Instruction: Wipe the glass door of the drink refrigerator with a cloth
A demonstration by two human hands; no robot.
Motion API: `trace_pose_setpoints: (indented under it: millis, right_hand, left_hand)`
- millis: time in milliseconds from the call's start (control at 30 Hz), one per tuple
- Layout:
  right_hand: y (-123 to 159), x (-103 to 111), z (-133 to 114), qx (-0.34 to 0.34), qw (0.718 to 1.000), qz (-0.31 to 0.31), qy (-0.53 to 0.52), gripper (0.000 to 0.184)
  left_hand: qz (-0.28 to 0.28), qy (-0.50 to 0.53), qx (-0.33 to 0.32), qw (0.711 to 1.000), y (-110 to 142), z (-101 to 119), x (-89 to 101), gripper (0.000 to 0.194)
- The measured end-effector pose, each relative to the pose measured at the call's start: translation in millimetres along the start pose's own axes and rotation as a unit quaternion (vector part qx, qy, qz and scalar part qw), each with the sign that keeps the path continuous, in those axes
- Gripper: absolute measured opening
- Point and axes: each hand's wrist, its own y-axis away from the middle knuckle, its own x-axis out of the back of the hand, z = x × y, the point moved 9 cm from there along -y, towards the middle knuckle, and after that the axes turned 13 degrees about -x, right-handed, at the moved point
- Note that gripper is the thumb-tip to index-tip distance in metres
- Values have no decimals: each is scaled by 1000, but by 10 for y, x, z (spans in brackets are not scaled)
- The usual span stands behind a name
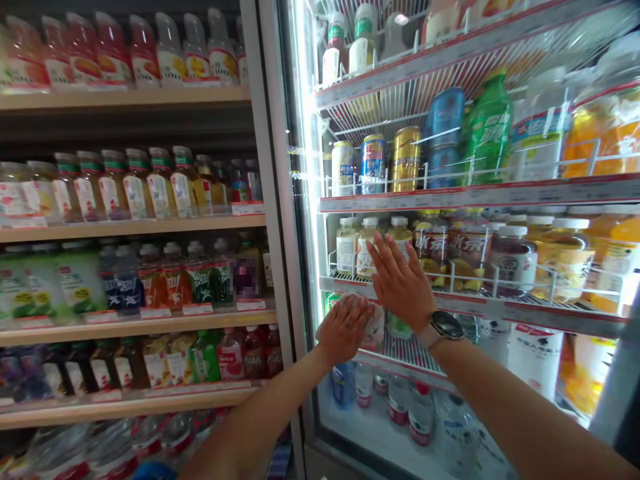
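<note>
My left hand (346,328) presses a crumpled, pale cloth (374,328) against the glass door (330,417) of a lit drinks fridge. The fingers are bent over the cloth, and part of it is hidden under them. Higher and to the right, my right hand (404,280) is open, its fingers stretched out and apparently flat on the glass. It holds nothing. A dark-faced watch (447,325) is on the right wrist. Behind the right hand stand small bottles with white caps (369,247) on a wire shelf (500,303).
Inside the fridge are cans (373,163), a green bottle (490,127) and large orange drinks (607,127). To the left, wooden shelves (125,323) carry rows of bottled drinks. A grey upright frame (280,220) stands between the shelves and the fridge.
</note>
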Motion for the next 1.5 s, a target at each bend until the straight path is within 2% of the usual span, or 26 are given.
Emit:
trace_pose_setpoints:
  millis: [133, 200, 233, 267, 333, 467, 533, 567, 633, 733, 867, 1133, 1233, 1300, 1367, 1400, 1433, 1500]
  right_hand:
    - [-6, -11, 9, -2, 1000, -9, -2, 74]
    - [-9, -12, 9, -1, 1000, -6, 8, 74]
    - [-11, -15, 7, 0, 1000, -5, 13, 73]
    - [-12, -18, 5, 0, 1000, -5, 17, 73]
    - [-13, -19, 8, -3, 1000, -4, 17, 73]
    - [-10, -4, 4, -4, 1000, 0, 6, 74]
    - [-9, 1, 1, -2, 1000, -2, 6, 73]
    - [-9, 0, 0, -1, 1000, -5, 6, 73]
    - [-12, 1, 4, -3, 1000, -8, 2, 72]
    - [-13, -1, 8, -5, 1000, -11, -14, 74]
    - [-9, -5, 7, -2, 1000, -6, -17, 74]
    - [-15, -36, 21, -10, 1000, -24, 13, 75]
    - [-20, -54, 34, -15, 999, -42, 6, 77]
    - [-26, -58, 39, -19, 999, -49, 2, 78]
    - [-33, -56, 34, -18, 999, -50, 6, 78]
    - [-37, -51, 31, -17, 999, -47, 12, 78]
    - [-41, -45, 26, -15, 999, -42, 20, 77]
    - [-48, -36, 19, -10, 999, -34, 33, 75]
  left_hand:
    - [1, -4, -84, 996, 522, 521, -183, 50]
    - [-18, 1, -138, 990, 616, 618, -237, 48]
    - [-28, 5, -160, 987, 596, 597, -236, 47]
    - [-34, 7, -170, 985, 525, 517, -207, 48]
    - [-30, 2, -142, 989, 232, 174, -72, 49]
    - [9, -20, 23, 999, -626, -854, 330, 58]
    - [38, -11, 88, 995, -989, -1244, 478, 60]
    - [52, -4, 110, 993, -1125, -1366, 523, 61]
    - [71, 8, 136, 988, -1289, -1464, 555, 61]
    - [83, 18, 147, 985, -1279, -1345, 516, 63]
    - [81, 23, 126, 988, -1008, -1005, 427, 65]
    - [48, 16, 36, 998, -261, -170, 130, 60]
    - [18, 20, -22, 999, 96, 182, -13, 54]
    - [-2, 28, -77, 997, 265, 331, -77, 51]
    - [-11, 37, -121, 992, 288, 304, -84, 51]
    - [-7, 39, -124, 991, 225, 195, -58, 52]
    - [3, 37, -108, 993, 110, 12, -10, 54]
    - [40, 31, -26, 998, -227, -505, 148, 59]
